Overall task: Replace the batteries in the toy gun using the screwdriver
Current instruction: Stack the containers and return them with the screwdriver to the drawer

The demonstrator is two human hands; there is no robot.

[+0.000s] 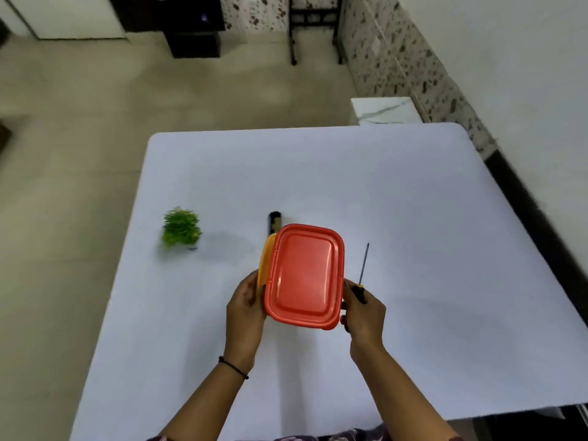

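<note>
Both my hands hold up an orange-red plastic lid (304,276) above the white table (397,202). My left hand (245,308) grips the lid's left edge, where a yellow box (266,262) shows behind it. My right hand (362,310) grips the lid's right edge and also holds a screwdriver (363,270) with a black handle, its shaft pointing away from me. A black object (274,221), possibly the toy gun, lies on the table behind the lid, mostly hidden.
A small green artificial plant (180,227) stands at the table's left. A white marble-look block (385,110) sits beyond the far edge, and a dark chair (315,27) stands by the wall at the back.
</note>
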